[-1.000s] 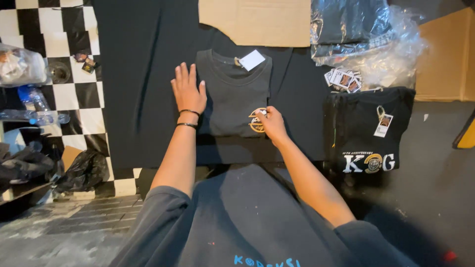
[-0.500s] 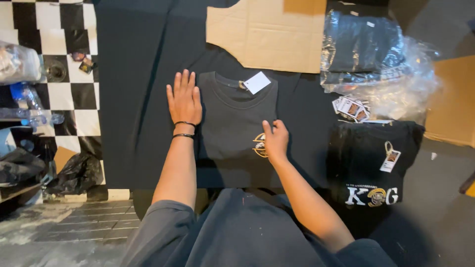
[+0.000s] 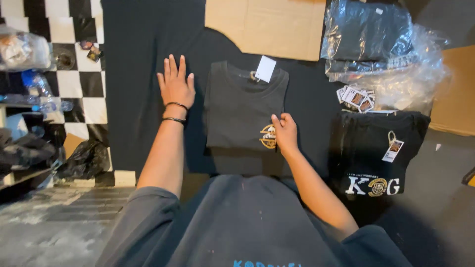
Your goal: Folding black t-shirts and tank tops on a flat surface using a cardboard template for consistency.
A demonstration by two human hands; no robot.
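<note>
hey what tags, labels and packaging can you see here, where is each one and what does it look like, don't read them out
White hang tag: plain rectangle at the collar of the folded dark shirt.
Printed hang tag: on a string, on the folded black shirt at right; white with a brown picture.
Pile of small cards: white-edged, between the shirts.
Clear plastic bags: crinkled, upper right, holding dark clothing.
Cardboard sheet: tan, top centre.

Both arms stretched forward, bare from the elbows down. Left hand (image 3: 174, 85) flat, palm down, fingers straight and close together, two dark bands around the wrist. Right hand (image 3: 285, 132) lower, knuckles up, fingers loosely curled, nothing gripped.
</note>
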